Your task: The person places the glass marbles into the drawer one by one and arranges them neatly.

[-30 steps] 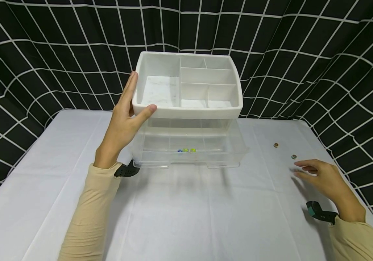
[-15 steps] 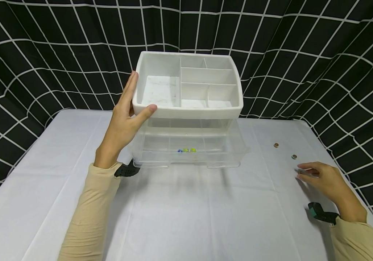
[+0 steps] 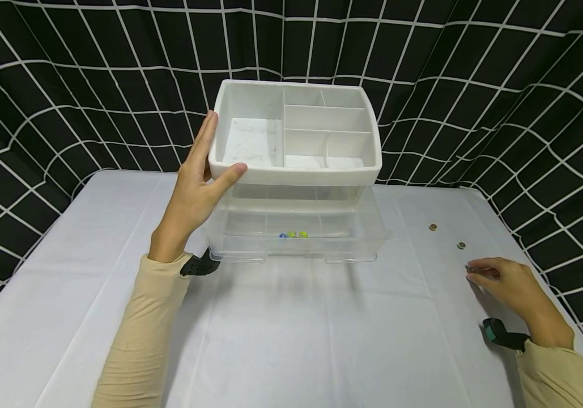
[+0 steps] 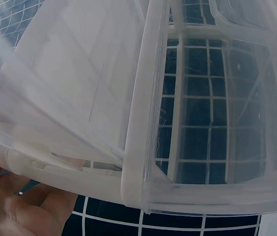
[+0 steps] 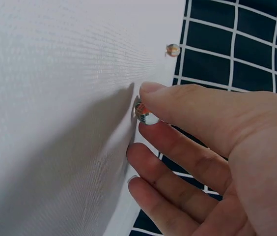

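Note:
At the middle of the table stands a white drawer organizer (image 3: 293, 177) with a divided top tray. My left hand (image 3: 189, 192) holds its left side, thumb over the front rim and fingers along the side wall. Below the tray, a clear drawer (image 3: 240, 249) is pulled out, with a blue marble (image 3: 283, 235) and two yellow-green marbles (image 3: 303, 234) in it. At the right of the table my right hand (image 3: 507, 283) pinches a clear glass marble (image 5: 147, 114) with coloured swirls between thumb and index finger, close to the cloth. The other fingers are loosely bent.
Two more marbles lie on the white cloth beyond my right hand: a nearer one (image 3: 462, 245) and a farther one (image 3: 433, 226). A black curtain (image 3: 475, 102) with a white grid surrounds the back and sides of the table (image 3: 291, 340).
My right hand has drawn slightly back toward me, and its thumb and index finger have closed on a marble. The left hand and the organizer have stayed in place.

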A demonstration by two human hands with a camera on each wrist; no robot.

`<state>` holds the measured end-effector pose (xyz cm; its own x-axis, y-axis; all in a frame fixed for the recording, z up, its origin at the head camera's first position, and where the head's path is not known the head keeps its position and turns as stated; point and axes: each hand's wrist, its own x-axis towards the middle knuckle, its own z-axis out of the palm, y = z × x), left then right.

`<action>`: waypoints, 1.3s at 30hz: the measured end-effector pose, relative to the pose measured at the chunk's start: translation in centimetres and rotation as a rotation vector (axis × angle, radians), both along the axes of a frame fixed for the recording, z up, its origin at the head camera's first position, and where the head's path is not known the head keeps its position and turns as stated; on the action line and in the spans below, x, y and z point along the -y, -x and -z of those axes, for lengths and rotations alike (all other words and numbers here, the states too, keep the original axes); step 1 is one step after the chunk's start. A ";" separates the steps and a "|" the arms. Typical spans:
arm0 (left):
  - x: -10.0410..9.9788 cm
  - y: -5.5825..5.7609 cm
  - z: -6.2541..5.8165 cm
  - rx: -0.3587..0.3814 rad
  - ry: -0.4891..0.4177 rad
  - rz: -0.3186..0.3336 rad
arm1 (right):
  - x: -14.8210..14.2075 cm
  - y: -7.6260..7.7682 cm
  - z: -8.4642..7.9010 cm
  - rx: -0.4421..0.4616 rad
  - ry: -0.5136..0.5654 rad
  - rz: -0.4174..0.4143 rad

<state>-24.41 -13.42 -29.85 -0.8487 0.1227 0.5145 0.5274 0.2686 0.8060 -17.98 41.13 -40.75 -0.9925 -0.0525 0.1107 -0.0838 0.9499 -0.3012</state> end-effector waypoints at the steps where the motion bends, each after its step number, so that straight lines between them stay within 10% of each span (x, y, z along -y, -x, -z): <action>1: 0.0 0.0 0.0 0.001 0.001 -0.001 | 0.0 0.0 0.0 0.000 -0.001 -0.002; 39: 0.0 0.0 0.0 0.015 0.005 -0.004 | 0.9 0.1 -0.8 -0.017 0.001 -0.047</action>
